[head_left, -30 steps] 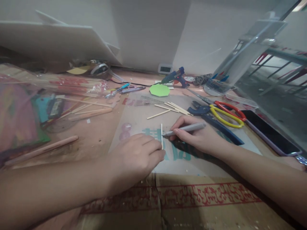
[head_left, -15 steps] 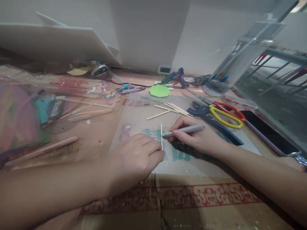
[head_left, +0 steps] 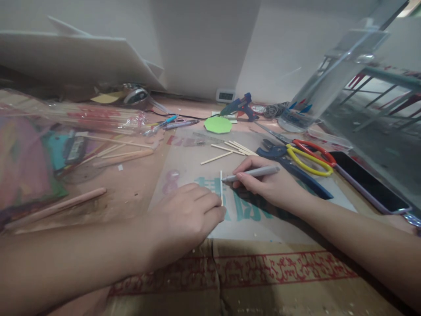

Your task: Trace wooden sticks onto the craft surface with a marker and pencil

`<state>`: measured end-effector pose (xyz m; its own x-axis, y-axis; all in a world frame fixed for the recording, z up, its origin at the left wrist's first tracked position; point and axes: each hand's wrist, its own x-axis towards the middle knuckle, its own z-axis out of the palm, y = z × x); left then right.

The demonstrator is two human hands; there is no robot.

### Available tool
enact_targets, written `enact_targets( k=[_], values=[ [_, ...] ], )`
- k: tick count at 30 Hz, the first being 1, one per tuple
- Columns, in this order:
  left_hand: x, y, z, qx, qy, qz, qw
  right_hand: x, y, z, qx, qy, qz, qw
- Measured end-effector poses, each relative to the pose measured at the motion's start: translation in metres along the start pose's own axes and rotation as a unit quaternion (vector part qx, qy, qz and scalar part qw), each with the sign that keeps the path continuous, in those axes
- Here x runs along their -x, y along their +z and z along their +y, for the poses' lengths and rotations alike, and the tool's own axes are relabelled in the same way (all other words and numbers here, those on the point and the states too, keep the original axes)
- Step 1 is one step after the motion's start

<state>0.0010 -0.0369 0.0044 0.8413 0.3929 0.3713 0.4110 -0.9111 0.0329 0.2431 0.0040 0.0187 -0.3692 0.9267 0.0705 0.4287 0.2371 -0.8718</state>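
Cluttered desk (head_left: pixel 138 188): marking a thin wooden stick (head_left: pixel 221 186).
Left hand (head_left: pixel 184 219) pins it; right hand (head_left: pixel 266 184), grip pinching a grey pen (head_left: pixel 253 173), tip at its upper end; cut sticks (head_left: pixel 235 149) beyond.

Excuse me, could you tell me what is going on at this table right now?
A person is working on a small wooden stick that lies on a printed sheet. The left hand pins the stick's near end down, while the right hand holds a grey pen with its tip at the stick's far end. More cut sticks lie just beyond, with red and yellow scissors, blue pliers, a phone and a blue glue gun further off.
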Motion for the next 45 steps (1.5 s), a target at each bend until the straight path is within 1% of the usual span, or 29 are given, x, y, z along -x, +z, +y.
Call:
enact_targets(
  k=[5, 8, 12, 17, 23, 27, 32, 41, 45],
  values=[
    [-0.0015, -0.0014, 0.0005, -0.007, -0.004, -0.007, 1.000, -0.0011, 0.0016, 0.0044, -0.008, -0.007, 0.012, 1.000],
    [-0.0025, -0.0022, 0.0011, -0.022, -0.008, 0.007, 1.000, -0.0001, 0.0013, 0.0033, -0.003, -0.012, 0.009, 1.000],
    [-0.0028, -0.0004, 0.0006, -0.020, 0.011, 0.030, 0.999, -0.0001, 0.0004, -0.0010, 0.013, -0.020, -0.002, 1.000],
    [-0.0031, 0.0012, -0.0007, -0.016, 0.009, 0.031, 0.999, -0.0056, -0.0006, -0.0018, 0.021, -0.020, 0.025, 0.999],
    [-0.0030, -0.0020, 0.0003, -0.016, 0.002, 0.027, 0.999, -0.0079, -0.0002, 0.0027, 0.019, -0.020, 0.038, 0.999],
    [-0.0032, -0.0023, 0.0013, -0.021, 0.001, 0.023, 1.000, -0.0073, -0.0006, 0.0035, 0.028, -0.013, 0.028, 0.999],
    [-0.0026, -0.0025, 0.0012, -0.018, 0.004, 0.015, 1.000, -0.0081, -0.0006, 0.0040, 0.004, -0.008, 0.027, 1.000],
    [-0.0029, -0.0012, 0.0017, -0.014, 0.004, 0.029, 0.999, -0.0079, -0.0009, 0.0041, 0.011, -0.006, 0.027, 1.000],
    [-0.0018, -0.0030, 0.0029, -0.028, 0.005, 0.027, 0.999, -0.0072, -0.0017, 0.0027, 0.023, -0.007, 0.022, 0.999]
  ],
)
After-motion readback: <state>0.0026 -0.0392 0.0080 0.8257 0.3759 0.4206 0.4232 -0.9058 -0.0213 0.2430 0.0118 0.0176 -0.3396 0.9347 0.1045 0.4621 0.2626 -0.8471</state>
